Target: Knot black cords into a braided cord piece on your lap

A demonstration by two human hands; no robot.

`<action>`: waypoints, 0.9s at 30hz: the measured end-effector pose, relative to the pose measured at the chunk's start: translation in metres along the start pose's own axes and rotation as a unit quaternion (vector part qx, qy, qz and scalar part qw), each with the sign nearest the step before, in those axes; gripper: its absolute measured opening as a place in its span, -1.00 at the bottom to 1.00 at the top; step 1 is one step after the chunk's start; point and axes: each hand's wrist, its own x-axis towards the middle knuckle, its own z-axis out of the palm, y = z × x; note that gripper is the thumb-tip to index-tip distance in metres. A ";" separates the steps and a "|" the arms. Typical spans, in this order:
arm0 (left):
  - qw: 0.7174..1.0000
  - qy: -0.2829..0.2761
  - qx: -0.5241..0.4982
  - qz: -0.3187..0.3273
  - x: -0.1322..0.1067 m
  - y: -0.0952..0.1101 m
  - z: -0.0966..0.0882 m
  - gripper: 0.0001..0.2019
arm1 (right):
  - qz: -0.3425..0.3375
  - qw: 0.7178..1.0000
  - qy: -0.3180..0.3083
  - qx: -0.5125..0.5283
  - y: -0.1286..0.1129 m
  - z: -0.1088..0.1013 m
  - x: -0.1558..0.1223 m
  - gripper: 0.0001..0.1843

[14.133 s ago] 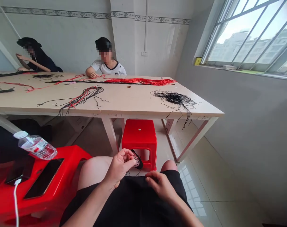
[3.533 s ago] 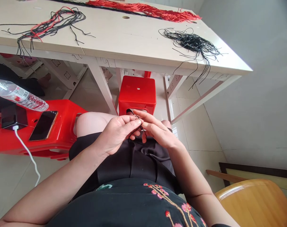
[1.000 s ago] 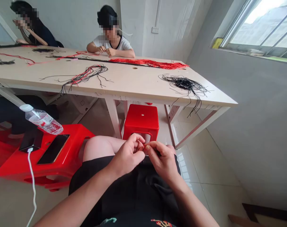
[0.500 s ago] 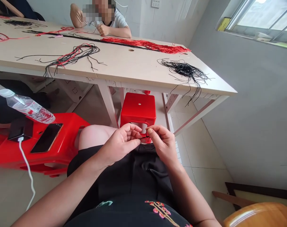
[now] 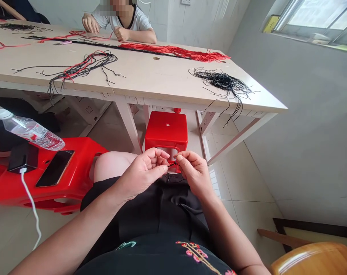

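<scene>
My left hand (image 5: 144,172) and my right hand (image 5: 192,172) meet above my lap, fingertips pinched together on a thin black cord (image 5: 172,164) stretched between them. Both hands are closed in a pinch. The cord's loose end drops onto my black skirt (image 5: 162,214). On the table ahead lie a tangle of black cords (image 5: 223,82), a long bundle of red cords (image 5: 176,51) and a mixed black and red bunch (image 5: 84,65).
A long pale table (image 5: 150,80) stands ahead with a red stool (image 5: 167,131) under it. At my left a red stool (image 5: 76,168) carries a water bottle (image 5: 28,130) and a phone (image 5: 55,173). A person (image 5: 124,26) sits across the table. A wooden chair (image 5: 313,258) is at lower right.
My view has tilted down slightly. Both hands keep pinching the cord close together above my lap; the person across the table has moved their hands.
</scene>
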 end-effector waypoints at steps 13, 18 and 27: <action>0.999 0.024 -0.027 0.003 0.005 -0.001 0.008 -0.85 | 0.044 0.998 -0.023 0.026 -0.002 0.008 -0.002 -0.79; 1.000 0.017 -0.023 0.008 0.003 -0.001 0.007 -0.90 | 0.045 0.999 -0.018 0.000 -0.002 0.010 -0.003 -0.78; 0.996 0.040 0.023 0.077 0.008 -0.014 0.005 -0.85 | -0.024 0.988 0.005 -0.153 -0.005 0.013 -0.008 -0.75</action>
